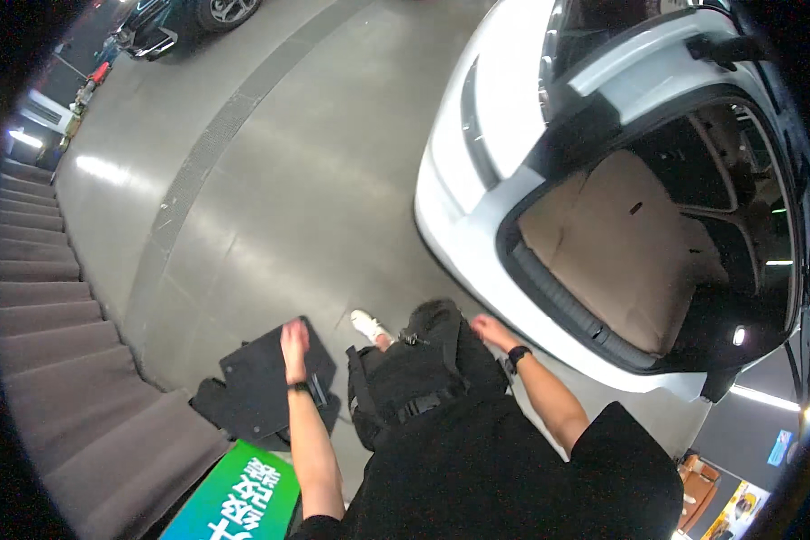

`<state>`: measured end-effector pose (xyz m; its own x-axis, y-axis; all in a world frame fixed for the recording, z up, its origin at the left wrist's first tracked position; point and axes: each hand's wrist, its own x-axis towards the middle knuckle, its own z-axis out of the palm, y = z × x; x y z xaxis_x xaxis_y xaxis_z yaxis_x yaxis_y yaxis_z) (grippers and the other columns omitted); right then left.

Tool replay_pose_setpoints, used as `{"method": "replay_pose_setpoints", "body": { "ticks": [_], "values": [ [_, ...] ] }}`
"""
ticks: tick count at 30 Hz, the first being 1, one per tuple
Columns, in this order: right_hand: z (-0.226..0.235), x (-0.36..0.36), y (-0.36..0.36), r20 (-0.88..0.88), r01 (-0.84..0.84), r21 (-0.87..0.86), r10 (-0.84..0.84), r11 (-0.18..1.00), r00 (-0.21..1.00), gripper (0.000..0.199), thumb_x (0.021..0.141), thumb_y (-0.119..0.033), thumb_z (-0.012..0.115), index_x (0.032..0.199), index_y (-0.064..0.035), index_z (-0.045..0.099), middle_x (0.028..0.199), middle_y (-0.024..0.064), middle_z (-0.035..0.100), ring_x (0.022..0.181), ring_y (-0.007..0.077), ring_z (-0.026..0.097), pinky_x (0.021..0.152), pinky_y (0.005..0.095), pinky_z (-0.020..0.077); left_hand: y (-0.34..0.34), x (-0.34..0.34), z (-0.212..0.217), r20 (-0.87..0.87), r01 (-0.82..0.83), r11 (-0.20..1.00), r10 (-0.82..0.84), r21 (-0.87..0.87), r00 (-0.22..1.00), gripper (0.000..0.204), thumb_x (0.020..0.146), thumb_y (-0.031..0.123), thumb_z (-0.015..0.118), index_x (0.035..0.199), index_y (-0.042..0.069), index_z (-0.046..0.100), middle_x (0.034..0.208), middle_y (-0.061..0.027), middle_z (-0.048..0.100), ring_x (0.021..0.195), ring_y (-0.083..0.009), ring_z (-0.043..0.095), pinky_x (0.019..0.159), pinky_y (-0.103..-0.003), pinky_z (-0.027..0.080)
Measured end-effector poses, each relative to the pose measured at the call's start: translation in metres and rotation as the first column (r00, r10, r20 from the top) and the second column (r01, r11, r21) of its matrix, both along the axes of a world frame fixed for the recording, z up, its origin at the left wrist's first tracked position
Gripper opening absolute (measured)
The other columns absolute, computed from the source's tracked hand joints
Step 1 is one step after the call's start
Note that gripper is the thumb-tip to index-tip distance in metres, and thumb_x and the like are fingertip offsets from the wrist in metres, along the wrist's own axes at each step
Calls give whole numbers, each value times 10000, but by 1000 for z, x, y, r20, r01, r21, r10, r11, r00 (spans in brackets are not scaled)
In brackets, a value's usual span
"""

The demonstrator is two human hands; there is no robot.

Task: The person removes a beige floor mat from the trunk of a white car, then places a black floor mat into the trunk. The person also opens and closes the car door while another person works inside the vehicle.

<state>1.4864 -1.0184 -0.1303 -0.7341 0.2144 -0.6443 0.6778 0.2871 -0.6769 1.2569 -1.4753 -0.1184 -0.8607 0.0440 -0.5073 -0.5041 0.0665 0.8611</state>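
My left hand (294, 344) hangs loosely, nothing visible in it, its fingers slightly blurred. Beneath it, a pile of dark car floor mats (254, 382) lies on the floor. My right hand (493, 330) hovers beside the rear of a white car, its fingers loose and no object visible in them; whether it touches the bumper is unclear. A black backpack (405, 382) is in front of my body, between my arms. Past it shows one white shoe (366, 323). The white car (477, 193) has its rear opening uncovered, with a beige cargo area (607, 238) inside.
Grey pleated fabric (40, 333) runs along the left side. A green sign board (234, 499) with white lettering stands close at lower left. A drain channel (198, 162) curves across the floor. Another dark car (184, 18) is at far left, and a brown chair (696, 490) at lower right.
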Motion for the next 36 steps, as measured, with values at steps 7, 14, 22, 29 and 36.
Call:
{"method": "replay_pose_setpoints", "body": {
  "ticks": [7, 14, 22, 29, 36],
  "values": [
    [-26, -71, -40, 56, 111, 3, -111, 994, 992, 327, 878, -325, 490, 905, -9, 573, 739, 133, 609, 696, 214, 591, 612, 372, 452, 15, -216, 94, -387, 234, 966, -259, -110, 885, 262, 929, 277, 507, 1048, 49, 555, 880, -11, 604, 743, -83, 527, 652, -247, 435],
    [-152, -113, -92, 433, -114, -21, 112, 993, 895, 278, 771, -286, 524, 816, -47, 658, 720, 120, 638, 682, 227, 611, 629, 384, 480, -56, -173, -43, 302, 786, 350, -783, -510, 544, 66, 788, 172, 575, 781, 107, 586, 655, -54, 588, 663, -196, 564, 575, -330, 460],
    [-155, -409, -78, 51, 156, 147, -165, 977, 985, 342, 806, -299, 524, 928, -6, 649, 894, 191, 654, 806, 344, 615, 712, 445, 460, -34, -314, -57, 467, 413, 861, -246, -297, 849, 69, 800, 163, 559, 806, 109, 602, 714, -58, 603, 679, -179, 580, 594, -315, 469],
    [-100, -617, 55, 134, 265, -166, -244, 950, 960, 191, 857, -184, 500, 901, -15, 578, 809, 94, 653, 741, 131, 621, 663, 293, 497, 41, -466, -61, 357, 323, 917, -228, -235, 906, 85, 811, 155, 545, 828, 110, 616, 765, -61, 616, 693, -164, 594, 610, -301, 476],
    [-60, -742, 157, -144, 435, -195, -464, 879, 874, 162, 860, -128, 479, 958, -29, 561, 840, 57, 636, 751, 128, 600, 683, 280, 483, 171, -769, -94, 278, 384, 914, -339, -126, 899, 192, 867, 149, 448, 863, 84, 629, 876, -89, 632, 691, -133, 608, 591, -283, 482]
  ]
}}
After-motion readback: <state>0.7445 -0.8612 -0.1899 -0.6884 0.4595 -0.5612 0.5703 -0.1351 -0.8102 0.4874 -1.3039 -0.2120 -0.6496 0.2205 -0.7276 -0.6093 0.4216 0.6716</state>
